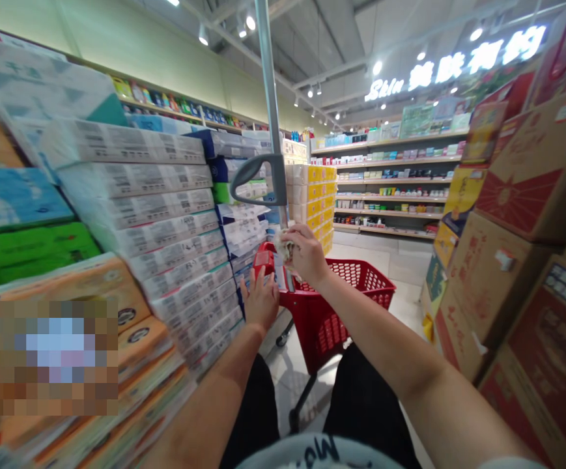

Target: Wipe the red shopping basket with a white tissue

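A red shopping cart [312, 326] with a perforated plastic basket stands in front of me, turned slightly sideways. My left hand [262, 299] rests on the red end piece [264, 259] of the cart's handle, its fingers spread. My right hand [308, 254] is closed around a crumpled, pale, patterned cloth [286, 249], pressed near the handle and the foot of a metal pole [267, 71]. That pole rises from the cart side and carries a grey loop-shaped grip [258, 180]. What lies under the cloth is hidden by it and my fingers.
Stacked white tissue packs [165, 208] and orange packs [131, 326] line the left side. Cardboard cartons [522, 176] are piled on the right. Yellow-and-white boxes [319, 195] stand behind the cart, with cosmetics shelves [390, 189] farther back.
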{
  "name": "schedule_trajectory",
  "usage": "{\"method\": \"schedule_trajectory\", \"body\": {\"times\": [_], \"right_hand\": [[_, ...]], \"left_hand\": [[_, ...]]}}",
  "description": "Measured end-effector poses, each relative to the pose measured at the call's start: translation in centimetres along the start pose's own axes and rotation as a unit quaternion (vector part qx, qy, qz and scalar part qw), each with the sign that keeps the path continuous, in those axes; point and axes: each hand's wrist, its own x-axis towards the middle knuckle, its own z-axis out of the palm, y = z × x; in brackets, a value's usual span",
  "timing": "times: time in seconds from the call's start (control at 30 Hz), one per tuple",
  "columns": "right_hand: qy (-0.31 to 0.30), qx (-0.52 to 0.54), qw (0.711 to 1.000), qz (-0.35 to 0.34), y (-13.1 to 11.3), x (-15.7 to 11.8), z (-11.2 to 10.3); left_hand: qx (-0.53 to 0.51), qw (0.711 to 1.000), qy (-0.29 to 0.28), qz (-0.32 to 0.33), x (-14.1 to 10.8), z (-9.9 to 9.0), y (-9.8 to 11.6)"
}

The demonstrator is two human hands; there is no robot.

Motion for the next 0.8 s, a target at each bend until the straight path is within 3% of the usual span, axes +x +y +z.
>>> {"method": "schedule_trajectory", "body": {"times": [0.1,0.23,0.4,0.53,0.63,0.7,0.8], "right_hand": [[0.052,0.042,0.998,0.015,-0.1,-0.7,0.1],[0.036,0.065,0.994,0.076,1.5,-4.4,1.4],[-0.067,0.085,0.987,0.119,3.8,-9.7,3.2],[-0.136,0.075,0.979,0.129,4.4,-11.9,2.9],[-0.128,0.045,0.977,0.162,4.2,-11.2,1.9],[-0.082,0.056,0.974,0.202,3.7,-9.5,1.3],[-0.007,0.195,0.929,0.314,2.6,-5.7,0.5]], "left_hand": [[0.000,1.000,0.003,0.005,0.0,0.0,0.1],[0.005,1.000,-0.002,0.007,0.0,-0.1,0.0],[0.009,1.000,-0.009,0.003,0.2,0.2,-0.3],[0.000,1.000,0.000,0.003,0.3,0.6,-0.4],[-0.012,1.000,0.009,0.004,0.3,0.8,-0.4],[-0.020,1.000,0.012,0.008,0.2,0.9,-0.3],[-0.023,0.999,0.020,0.010,0.2,0.8,-0.3]]}}
